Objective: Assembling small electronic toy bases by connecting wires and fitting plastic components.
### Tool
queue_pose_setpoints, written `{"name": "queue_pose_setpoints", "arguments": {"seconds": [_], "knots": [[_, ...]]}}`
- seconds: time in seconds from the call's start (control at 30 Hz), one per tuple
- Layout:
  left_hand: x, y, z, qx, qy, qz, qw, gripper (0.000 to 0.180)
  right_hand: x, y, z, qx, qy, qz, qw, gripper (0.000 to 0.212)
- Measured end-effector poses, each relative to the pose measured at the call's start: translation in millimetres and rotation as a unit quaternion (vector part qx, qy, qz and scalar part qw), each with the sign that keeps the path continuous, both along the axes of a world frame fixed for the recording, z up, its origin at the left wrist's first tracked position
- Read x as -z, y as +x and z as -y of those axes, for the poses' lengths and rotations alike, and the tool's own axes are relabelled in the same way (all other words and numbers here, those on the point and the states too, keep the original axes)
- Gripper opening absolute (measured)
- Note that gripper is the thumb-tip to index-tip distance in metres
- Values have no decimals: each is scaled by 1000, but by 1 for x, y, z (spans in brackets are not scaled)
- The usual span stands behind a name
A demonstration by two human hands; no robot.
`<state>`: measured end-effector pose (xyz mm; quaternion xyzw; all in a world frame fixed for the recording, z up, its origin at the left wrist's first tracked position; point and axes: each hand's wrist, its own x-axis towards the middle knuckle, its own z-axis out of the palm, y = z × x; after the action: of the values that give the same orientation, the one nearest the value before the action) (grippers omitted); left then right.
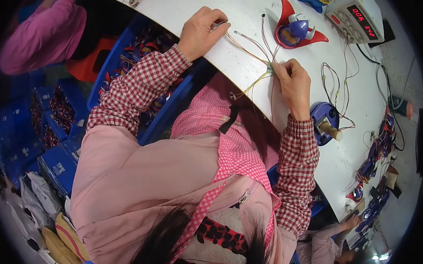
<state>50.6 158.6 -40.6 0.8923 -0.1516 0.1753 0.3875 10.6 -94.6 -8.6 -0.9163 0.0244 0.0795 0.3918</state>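
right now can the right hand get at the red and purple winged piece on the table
Probably yes: the winged piece lies just beyond the right hand with bare tabletop between, though that hand pinches a small green board and may need to release it.

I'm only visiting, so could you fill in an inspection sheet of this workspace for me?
Surface: white table, its edge facing the person.
Work pieces: small green circuit board with thin wires attached.
Clutter: red winged piece with a purple centre; purple rounded housing; heaped parts along the right.
Hands: left hand pinches wire ends; right hand pinches the board.
Cables: looped leads near the housing; a dark cable by the power supply, whose red display is lit.
Surroundings: blue bins of parts at left; co-worker's pink sleeve upper left; another person lower right.
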Motion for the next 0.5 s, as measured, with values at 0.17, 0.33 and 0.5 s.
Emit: {"name": "queue_pose_setpoints", "arguments": {"seconds": [0.17, 0.33, 0.5], "knots": [[3, -4, 1, 5, -80, -62, 995, 17, -22, -40, -17, 56, 149, 230, 960, 17], [-1, -8, 6, 13, -102, -52, 993, 18, -8, -126, -27, -157, 142, 53, 976, 22], [2, -7, 8, 28, -73, -74, 994, 18, 65, -111, -36, -86, 13, -110, 990, 42]]}}
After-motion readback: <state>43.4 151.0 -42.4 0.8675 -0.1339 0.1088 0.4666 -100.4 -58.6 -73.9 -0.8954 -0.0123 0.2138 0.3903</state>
